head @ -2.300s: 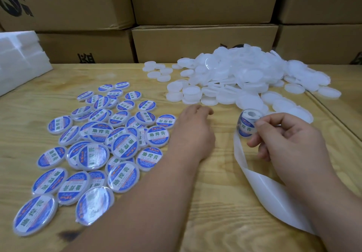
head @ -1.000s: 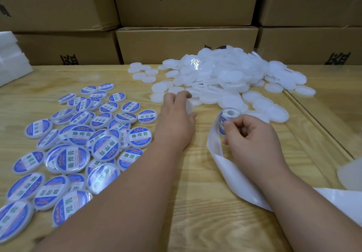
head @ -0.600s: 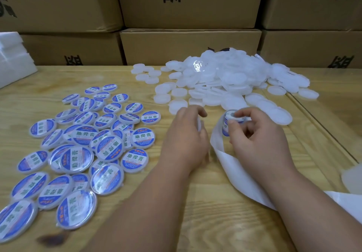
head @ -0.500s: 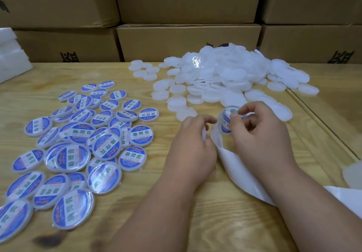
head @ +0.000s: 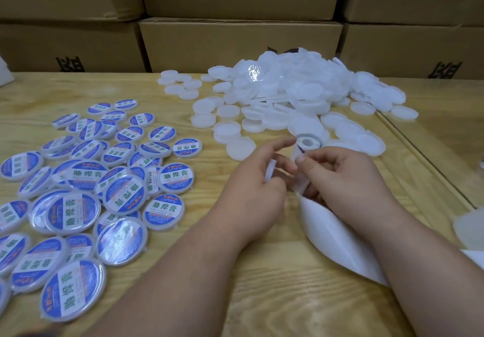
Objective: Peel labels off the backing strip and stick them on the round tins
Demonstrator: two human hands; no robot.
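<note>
My left hand [head: 258, 183] grips a bare tin [head: 269, 170] on edge at frame centre, presumably ready for a label. My right hand [head: 337, 177] pinches the backing strip [head: 337, 234] below the label roll [head: 308, 143], probably to peel one free.

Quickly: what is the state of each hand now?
Left hand: holds a plain white tin.
Right hand: pinches the backing strip under the label roll.
</note>
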